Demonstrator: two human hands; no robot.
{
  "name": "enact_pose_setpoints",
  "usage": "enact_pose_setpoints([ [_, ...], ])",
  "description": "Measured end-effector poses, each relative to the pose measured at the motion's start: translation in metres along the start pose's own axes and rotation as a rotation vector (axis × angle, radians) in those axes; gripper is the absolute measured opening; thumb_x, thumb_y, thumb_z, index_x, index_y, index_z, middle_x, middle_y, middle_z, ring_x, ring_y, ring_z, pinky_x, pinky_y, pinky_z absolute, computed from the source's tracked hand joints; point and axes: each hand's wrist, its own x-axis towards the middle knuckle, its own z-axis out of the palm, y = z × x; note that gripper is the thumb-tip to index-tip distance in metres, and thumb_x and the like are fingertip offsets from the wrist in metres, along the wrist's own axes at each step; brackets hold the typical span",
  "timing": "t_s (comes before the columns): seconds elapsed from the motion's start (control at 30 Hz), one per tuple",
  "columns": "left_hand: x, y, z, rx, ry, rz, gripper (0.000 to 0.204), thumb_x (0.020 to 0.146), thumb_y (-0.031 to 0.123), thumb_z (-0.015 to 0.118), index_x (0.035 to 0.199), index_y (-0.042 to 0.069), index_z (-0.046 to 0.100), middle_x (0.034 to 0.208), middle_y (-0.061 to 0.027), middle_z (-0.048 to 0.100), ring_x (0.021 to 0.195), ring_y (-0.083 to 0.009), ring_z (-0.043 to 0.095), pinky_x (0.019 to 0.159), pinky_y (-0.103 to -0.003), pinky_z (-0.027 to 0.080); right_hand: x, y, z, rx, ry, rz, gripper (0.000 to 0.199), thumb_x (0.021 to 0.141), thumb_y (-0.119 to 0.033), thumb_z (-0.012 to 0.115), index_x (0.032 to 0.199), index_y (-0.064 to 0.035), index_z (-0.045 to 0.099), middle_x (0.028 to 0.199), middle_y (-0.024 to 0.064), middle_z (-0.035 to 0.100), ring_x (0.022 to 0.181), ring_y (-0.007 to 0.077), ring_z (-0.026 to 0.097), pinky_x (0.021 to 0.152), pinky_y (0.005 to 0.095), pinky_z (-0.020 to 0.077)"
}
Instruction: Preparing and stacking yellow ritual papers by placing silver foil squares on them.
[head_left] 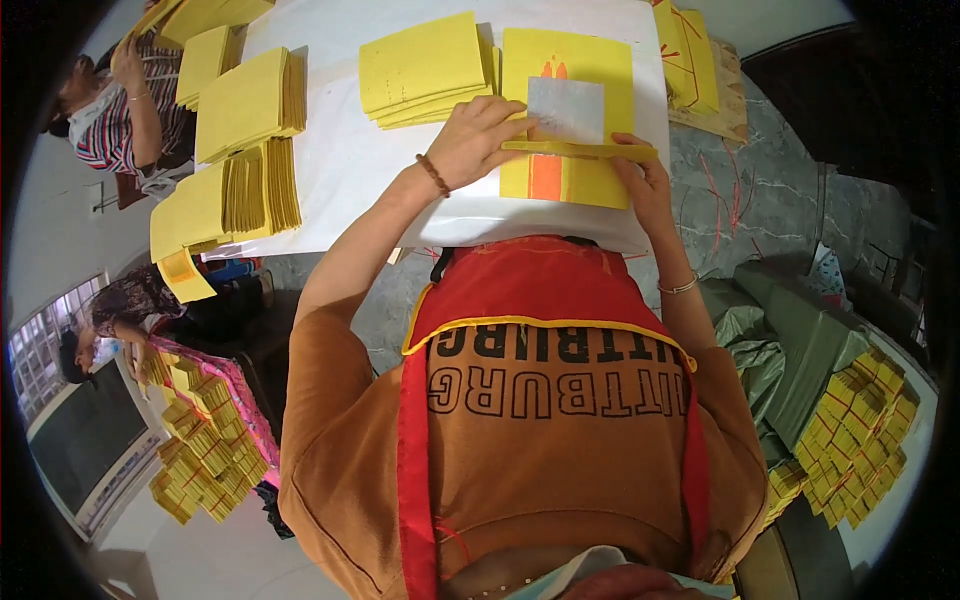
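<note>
1. Table [330, 150], broad and covered in smooth white sheeting, fills the twelve o'clock part of the view.
2. A heap of small yellow paper bundles tied in red [858, 440] lies at four o'clock.
3. A co-worker in a striped top [120, 125] is at ten o'clock, one hand raised to yellow paper.
4. The red cloth apron with yellow edging [540, 290], worn over a brown sweatshirt [550, 440], meets the table's near edge.
5. Thick piles of folded yellow paper [240, 118] line the table at nine o'clock from the hands.
6. A fanned stack of yellow paper [422, 72] lies nearer, at ten o'clock from the left hand [485, 135].
7. A flat yellow paper sheet with orange print [612, 90] lies on the table at one o'clock, between the hands.
8. A narrow yellow paper band [580, 151] crosses its lower half; whether separate or a fold, I cannot tell.
9. A silver-grey paper square [570, 108] lies on the sheet, just above the band.
10. The left hand's fingers spread over the square's nine o'clock edge; whether its thumb pinches the band, I cannot tell.
11. The right hand [643, 168] clamps the band's three o'clock end between thumb and fingers.
12. A brown beaded bracelet [434, 175] circles the left wrist.
</note>
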Motion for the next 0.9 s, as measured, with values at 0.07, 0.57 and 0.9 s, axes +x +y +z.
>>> enact_pose_setpoints([
  [0.07, 0.000, -0.003, 0.005, 0.117, 0.045, 0.038, 0.043, 0.073, 0.008, 0.060, 0.116, 0.013, 0.058, 0.117, -0.0083, 0.055, 0.108, -0.0260, 0.047, 0.086, -0.037, 0.039, 0.001, 0.000, -0.003, -0.033, -0.004, -0.026, 0.031, 0.080, -0.010, 0.064, 0.110, -0.0092, 0.059, 0.117, 0.0081, 0.056, 0.114, 0.0235, 0.048, 0.097, 0.0326, 0.0359],
  [0.57, -0.014, 0.034, 0.000, -0.276, 0.150, -0.288, 0.019, 0.086, 0.019, 0.054, 0.097, 0.004, 0.059, 0.074, -0.0141, 0.059, 0.072, -0.0324, 0.056, 0.064, -0.040, 0.045, -0.009, -0.049, 0.002, -0.239, -0.192, 0.139, 0.024, 0.079, -0.018, 0.067, 0.101, -0.0072, 0.063, 0.102, 0.0063, 0.064, 0.096, 0.0167, 0.059, 0.079, 0.0313, 0.0437],
  [0.9, 0.000, 0.007, 0.034, -0.729, 0.207, -0.704, 0.031, 0.083, 0.026, 0.061, 0.073, -0.003, 0.054, 0.054, -0.0124, 0.052, 0.048, -0.0199, 0.048, 0.048, -0.034, 0.038, 0.012, -0.040, 0.019, -0.113, 0.064, 0.089, 0.061, 0.078, -0.016, 0.067, 0.132, -0.0022, 0.040, 0.112, 0.0140, 0.061, 0.101, 0.0196, 0.058, 0.087, 0.0291, 0.0444],
])
